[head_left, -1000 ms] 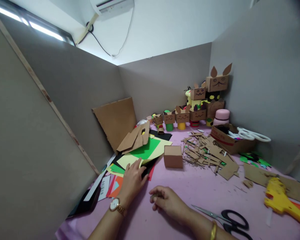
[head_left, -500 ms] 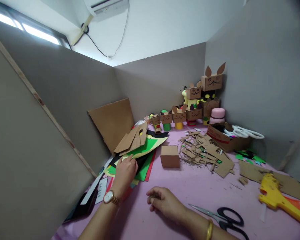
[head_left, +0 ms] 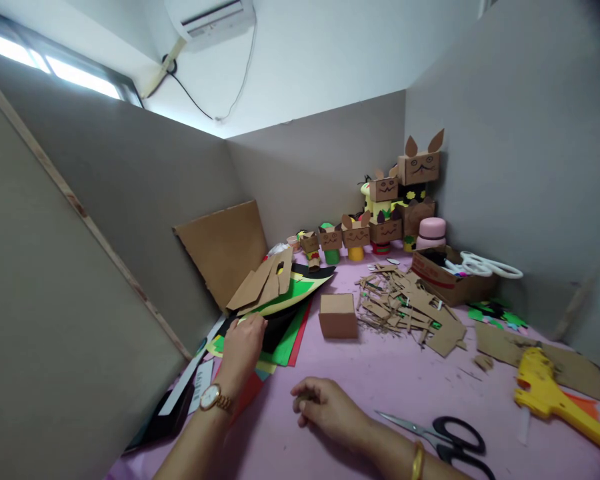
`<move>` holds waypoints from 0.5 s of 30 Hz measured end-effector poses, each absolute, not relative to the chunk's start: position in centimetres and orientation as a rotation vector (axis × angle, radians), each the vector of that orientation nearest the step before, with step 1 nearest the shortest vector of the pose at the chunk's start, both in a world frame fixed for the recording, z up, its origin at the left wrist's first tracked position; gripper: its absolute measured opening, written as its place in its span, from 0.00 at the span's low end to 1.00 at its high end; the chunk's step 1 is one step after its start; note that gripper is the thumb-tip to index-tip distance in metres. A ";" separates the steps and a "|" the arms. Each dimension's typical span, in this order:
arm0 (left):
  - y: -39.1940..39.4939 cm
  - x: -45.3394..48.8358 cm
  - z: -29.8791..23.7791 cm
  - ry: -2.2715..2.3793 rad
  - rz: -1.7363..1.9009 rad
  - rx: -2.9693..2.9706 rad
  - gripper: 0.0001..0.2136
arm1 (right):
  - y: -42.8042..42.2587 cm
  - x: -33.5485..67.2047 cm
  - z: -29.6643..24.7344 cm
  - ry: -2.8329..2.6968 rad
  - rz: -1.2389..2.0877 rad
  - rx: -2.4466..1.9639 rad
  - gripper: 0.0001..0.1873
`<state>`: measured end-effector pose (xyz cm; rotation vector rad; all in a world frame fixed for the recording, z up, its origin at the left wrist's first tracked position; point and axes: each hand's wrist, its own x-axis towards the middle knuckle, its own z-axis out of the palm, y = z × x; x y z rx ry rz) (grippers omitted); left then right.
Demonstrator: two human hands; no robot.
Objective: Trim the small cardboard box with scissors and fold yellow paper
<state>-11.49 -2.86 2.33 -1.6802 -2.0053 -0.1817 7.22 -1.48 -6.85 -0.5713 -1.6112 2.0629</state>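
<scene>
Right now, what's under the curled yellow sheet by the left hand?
A black sheet, a green sheet and a red sheet partly show; anything deeper, or behind the left hand, is covered.

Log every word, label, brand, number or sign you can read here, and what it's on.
None can be read with certainty.
Pale card: dark printed characters, too blurred to read.
Cardboard box: red marking on its side, too small to make out.
Wristwatch: dial too small to read.
</scene>
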 end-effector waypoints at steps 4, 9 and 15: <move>-3.0 -11.7 2.4 -2.042 -0.205 -1.653 0.14 | -1.5 7.2 -6.7 -1.616 2.067 -0.574 0.15; -3.0 -12.2 2.3 -2.120 -0.274 -1.603 0.14 | -1.6 7.3 -6.5 -1.636 2.054 -0.588 0.14; -3.0 -12.7 2.0 -2.188 -0.359 -1.557 0.14 | -1.6 7.3 -6.8 -1.618 2.063 -0.596 0.15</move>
